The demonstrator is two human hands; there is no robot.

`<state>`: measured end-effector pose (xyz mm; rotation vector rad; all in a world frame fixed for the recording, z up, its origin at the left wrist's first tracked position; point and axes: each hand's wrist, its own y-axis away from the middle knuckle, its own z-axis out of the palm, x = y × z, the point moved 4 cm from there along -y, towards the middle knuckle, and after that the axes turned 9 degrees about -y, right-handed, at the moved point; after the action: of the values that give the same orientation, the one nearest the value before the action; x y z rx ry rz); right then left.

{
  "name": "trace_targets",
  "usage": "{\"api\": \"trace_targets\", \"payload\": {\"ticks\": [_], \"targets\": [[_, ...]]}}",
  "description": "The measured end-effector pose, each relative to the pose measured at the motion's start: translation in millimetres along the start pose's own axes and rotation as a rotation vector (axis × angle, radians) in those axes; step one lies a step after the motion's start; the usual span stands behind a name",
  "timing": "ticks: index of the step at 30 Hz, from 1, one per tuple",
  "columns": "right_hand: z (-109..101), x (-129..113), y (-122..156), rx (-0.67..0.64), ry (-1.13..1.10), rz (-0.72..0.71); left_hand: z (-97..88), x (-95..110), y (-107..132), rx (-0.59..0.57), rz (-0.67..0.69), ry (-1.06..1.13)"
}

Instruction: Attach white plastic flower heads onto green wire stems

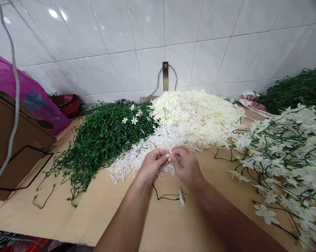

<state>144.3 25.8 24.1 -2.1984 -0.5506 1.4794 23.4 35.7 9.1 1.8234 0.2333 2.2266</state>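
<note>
My left hand and my right hand meet fingertip to fingertip over the wooden table. Both pinch a small white flower piece on a thin green stem. That stem hangs down below my hands and ends in one white flower lying on the table. Just beyond my fingers lies a heap of white spiky flower centres. Behind it sits a pile of cream petals, and to the left a heap of bare green stems.
Finished stems with white flowers are piled at the right, with more green stems behind. A cardboard box and a pink bag stand at the left. A white cable hangs there. A tiled wall backs the table.
</note>
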Motion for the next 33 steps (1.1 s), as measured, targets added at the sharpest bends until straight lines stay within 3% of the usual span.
{"api": "trace_targets", "payload": {"ticks": [5, 13, 18, 24, 33], "targets": [[1, -2, 0, -0.012, -0.146, 0.032, -1.4, 2, 2, -0.049, -0.019, 0.004], [6, 15, -1, 0.007, -0.537, 0.377, -6.0, 4, 0, -0.007, 0.093, -0.009], [12, 12, -1, -0.049, -0.768, 0.44, -5.2, 6, 2, -0.008, 0.121, -0.069], [11, 8, -1, -0.052, -0.696, 0.417, -0.9, 7, 3, 0.002, 0.153, -0.184], [11, 7, -3, -0.045, -0.782, 0.483, 0.7, 7, 5, 0.033, 0.238, -0.31]]}}
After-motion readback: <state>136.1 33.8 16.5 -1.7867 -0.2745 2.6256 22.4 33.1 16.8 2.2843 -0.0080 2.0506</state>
